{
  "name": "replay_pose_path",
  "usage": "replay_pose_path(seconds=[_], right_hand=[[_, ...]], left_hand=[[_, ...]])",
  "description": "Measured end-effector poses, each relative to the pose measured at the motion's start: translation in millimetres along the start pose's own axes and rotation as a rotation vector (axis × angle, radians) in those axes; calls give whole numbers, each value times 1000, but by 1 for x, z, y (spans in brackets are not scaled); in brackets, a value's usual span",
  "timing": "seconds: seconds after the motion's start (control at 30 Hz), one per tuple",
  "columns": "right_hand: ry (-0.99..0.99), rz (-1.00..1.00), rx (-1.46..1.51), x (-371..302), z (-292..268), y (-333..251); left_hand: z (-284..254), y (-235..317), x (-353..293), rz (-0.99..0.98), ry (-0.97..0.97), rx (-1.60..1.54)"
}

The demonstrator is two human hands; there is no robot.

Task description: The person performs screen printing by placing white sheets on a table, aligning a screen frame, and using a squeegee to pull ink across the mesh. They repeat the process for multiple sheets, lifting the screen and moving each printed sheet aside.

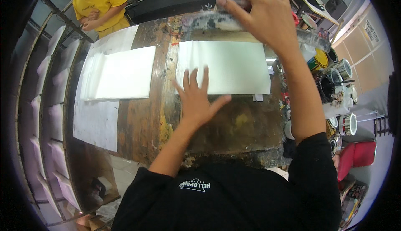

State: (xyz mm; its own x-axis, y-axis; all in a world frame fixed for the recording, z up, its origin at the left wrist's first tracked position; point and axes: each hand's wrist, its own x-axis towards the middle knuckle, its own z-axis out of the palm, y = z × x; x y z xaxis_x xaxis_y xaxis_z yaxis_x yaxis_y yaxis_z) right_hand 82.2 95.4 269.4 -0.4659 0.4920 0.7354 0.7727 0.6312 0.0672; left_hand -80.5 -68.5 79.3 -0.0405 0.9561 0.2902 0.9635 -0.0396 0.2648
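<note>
One white sheet (236, 68), beneath left hand (196, 104)

From your head, a single wide fisheye view faces steeply down, above and behind your left hand (196, 105) and right hand (266, 20), near both, reaching beyond them past the worktable (234, 124).

On the worktop (142, 126), a stack (121, 74) lies left of a sheet (238, 68) — rack (64, 17) further left, cans (319, 59) far right.
</note>
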Motion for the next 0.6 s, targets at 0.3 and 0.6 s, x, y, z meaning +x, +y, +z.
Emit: replay_pose_path(seconds=[0.3,0.6], right_hand=[[-123,146,103,66,-7,17],[-114,169,97,59,-13,11]], left_hand=[[74,-5,-42,-129,-124,78],[34,7,22,2,222,-305]])
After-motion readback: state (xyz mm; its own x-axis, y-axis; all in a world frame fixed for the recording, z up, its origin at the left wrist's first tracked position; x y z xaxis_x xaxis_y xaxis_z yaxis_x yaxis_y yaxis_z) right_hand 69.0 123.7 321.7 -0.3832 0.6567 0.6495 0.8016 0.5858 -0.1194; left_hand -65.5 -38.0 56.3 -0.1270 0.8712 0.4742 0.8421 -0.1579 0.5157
